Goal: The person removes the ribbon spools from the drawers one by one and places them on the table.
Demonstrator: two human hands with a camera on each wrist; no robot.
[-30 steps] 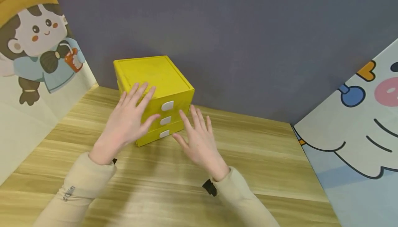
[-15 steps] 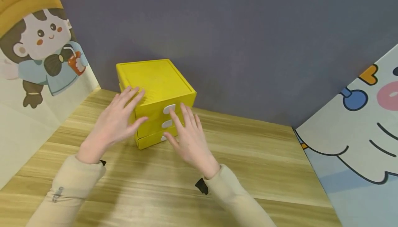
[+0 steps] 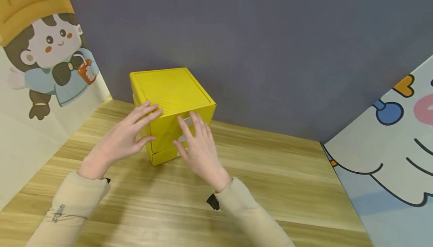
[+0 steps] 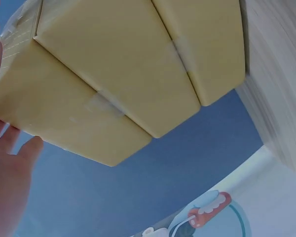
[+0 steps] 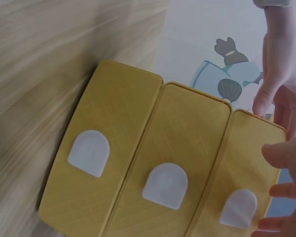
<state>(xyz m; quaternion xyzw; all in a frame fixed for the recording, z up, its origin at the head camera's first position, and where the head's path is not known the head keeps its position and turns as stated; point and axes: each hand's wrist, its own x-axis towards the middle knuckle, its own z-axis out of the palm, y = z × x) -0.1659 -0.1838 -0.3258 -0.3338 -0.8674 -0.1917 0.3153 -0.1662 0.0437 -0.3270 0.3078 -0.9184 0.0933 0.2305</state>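
A yellow three-drawer box [image 3: 172,89] stands on the wooden tabletop, with a white tab handle on each drawer. My left hand [image 3: 118,138] is at its front left corner, the fingertips over the top edge and the thumb lower, in front of the box. My right hand [image 3: 201,149] is before the drawer fronts, fingers loosely spread, partly covering the handles in the head view. All three handles show in the right wrist view, the nearest to my right hand being the top handle [image 5: 239,208]. Neither hand is curled round anything.
A dark grey-blue wall panel [image 3: 264,51] rises behind the box. Cartoon-printed panels flank the tabletop [image 3: 270,187], the left panel [image 3: 20,141] showing a figure in a chef's hat and the right panel [image 3: 389,145] a white character.
Both hands have moved left; the left fingers now sit lower, at the box's front corner, and the right hand covers more of the handles. The whole scene shifts slightly down and right.
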